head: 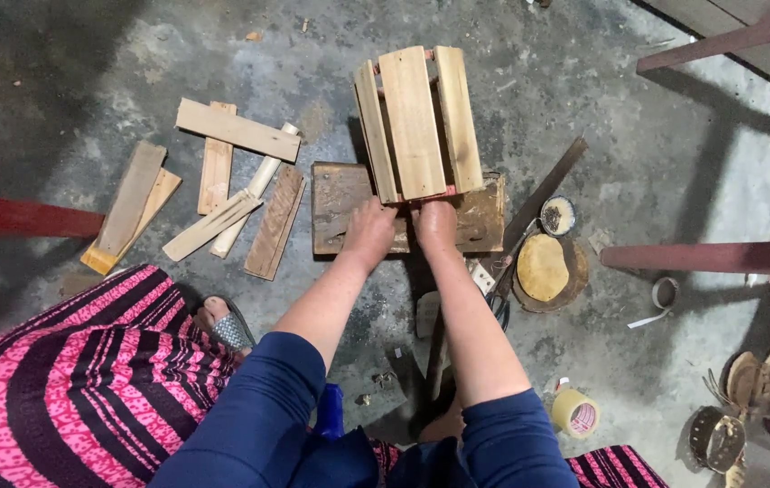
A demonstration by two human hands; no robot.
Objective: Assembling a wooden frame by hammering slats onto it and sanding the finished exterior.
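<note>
Seated on a concrete floor (638,163), a person presses both hands against the near end of a half-built slatted wooden frame (416,122) that rests on a dark wooden block (335,212). The left hand (369,230) and right hand (436,226) each have their grip curled onto the frame's lower edge. Three pale slats look fixed in place, gaps remain, and a scatter of loose slats (222,181) lies unused well to the left, suggesting assembly is only partly done.

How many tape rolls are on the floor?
2: a yellowish tape roll beside the right forearm, and a smaller roll right of the round wooden board. Others may hide in the clutter.
</note>
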